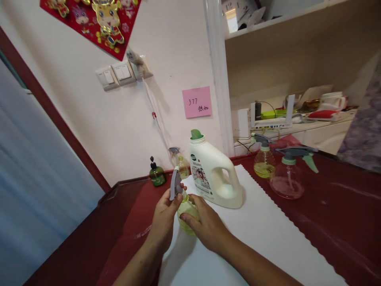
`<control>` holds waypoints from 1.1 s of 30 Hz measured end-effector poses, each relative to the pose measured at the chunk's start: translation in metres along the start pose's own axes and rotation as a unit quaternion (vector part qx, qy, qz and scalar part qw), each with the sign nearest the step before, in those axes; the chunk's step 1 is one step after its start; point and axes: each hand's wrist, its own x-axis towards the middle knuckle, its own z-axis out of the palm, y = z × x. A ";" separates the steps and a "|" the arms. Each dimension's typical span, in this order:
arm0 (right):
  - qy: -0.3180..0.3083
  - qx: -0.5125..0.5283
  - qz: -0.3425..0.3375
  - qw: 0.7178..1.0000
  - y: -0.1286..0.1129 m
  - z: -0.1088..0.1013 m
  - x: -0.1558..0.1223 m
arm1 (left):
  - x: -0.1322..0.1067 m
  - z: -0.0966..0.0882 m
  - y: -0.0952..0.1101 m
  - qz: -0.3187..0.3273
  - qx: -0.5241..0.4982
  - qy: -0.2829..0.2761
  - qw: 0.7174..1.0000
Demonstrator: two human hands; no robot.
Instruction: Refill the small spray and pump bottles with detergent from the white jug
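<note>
A person's bare forearms (253, 258) stretched nearest the lens over a white sheet (268, 226) on a dark red table (342, 210) against a pale wall (89, 119). Above the sheet, the left hand (166, 210) gripped a spray bottle (188, 207) at its grey head (176, 184), the right hand (210, 222) its body. Near upright, it leaned left, head uppermost. Around stood three other sprayers (264, 167), one jug (210, 165) and one pump bottle (157, 176).

L hand (163, 212) & R hand (208, 222) bare, forearms (247, 254) likewise uncovered.
</note>
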 end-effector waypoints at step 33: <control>-0.076 -0.359 -0.269 0.891 -0.077 -0.065 0.044 | 0.000 0.002 -0.001 0.078 0.095 -0.061 0.991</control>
